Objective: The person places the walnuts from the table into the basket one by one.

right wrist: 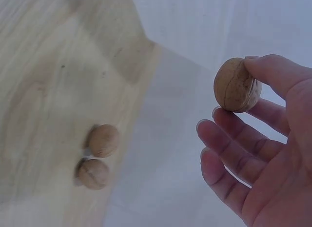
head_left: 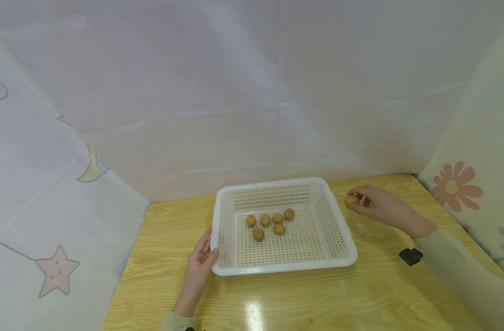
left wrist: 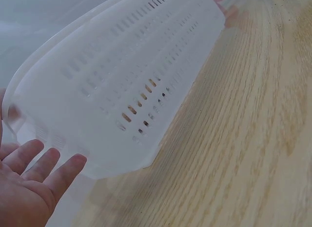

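While left hand (head_left: 199,263) grips basket rim (head_left: 285,268), right hand (head_left: 385,208) pinches walnut (right wrist: 234,86); likely loading step; next move probably needs clearing that rim.

white basket (head_left: 285,268) open from above, walls (head_left: 331,225) around, walnuts (head_left: 265,219) left of centre, room inside at right

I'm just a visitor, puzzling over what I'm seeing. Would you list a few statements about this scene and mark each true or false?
1. The left hand holds the white basket by its edge. True.
2. The right hand pinches a walnut. True.
3. The basket contains ten walnuts. False: it contains six walnuts.
4. The pinched walnut is over the basket. False: it is outside, beside it.
5. Two other walnuts lie on the table. True.
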Demonstrator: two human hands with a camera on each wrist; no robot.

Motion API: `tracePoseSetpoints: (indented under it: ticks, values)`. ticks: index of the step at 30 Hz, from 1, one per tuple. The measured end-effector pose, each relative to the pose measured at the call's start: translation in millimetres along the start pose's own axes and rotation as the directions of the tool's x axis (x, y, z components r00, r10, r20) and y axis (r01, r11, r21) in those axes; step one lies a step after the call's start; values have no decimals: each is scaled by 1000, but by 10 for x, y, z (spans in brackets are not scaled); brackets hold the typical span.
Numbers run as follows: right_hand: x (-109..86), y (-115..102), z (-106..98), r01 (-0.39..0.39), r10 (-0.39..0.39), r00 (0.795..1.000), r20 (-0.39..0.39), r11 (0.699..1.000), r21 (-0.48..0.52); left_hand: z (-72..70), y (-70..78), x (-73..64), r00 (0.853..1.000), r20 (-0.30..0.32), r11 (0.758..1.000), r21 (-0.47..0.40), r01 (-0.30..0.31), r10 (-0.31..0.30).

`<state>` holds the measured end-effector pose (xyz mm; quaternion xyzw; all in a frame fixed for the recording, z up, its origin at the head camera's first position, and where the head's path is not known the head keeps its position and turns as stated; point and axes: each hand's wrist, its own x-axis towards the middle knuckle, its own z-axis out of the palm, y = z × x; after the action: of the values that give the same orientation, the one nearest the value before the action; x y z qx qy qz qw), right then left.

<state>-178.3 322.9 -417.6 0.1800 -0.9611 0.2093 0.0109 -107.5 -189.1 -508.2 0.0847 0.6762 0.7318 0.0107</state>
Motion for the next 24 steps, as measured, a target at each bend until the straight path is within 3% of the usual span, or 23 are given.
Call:
tracePoseSetpoints:
  ticks: [8,14,24]
  values:
    - [154,-280,-168,60,-60,998,-13,998,-2,-7,1,2,1000,0,1000,-1,13,-13]
    - [326,-511,-249,81,-81,996,24,997,3,-16,-1,-2,1000,6,1000,-5,12,-12]
    - [645,-864,-213,190,-190,982,25,982,-18,-15,-7,0,1000,12,1000,-4,12,-12]
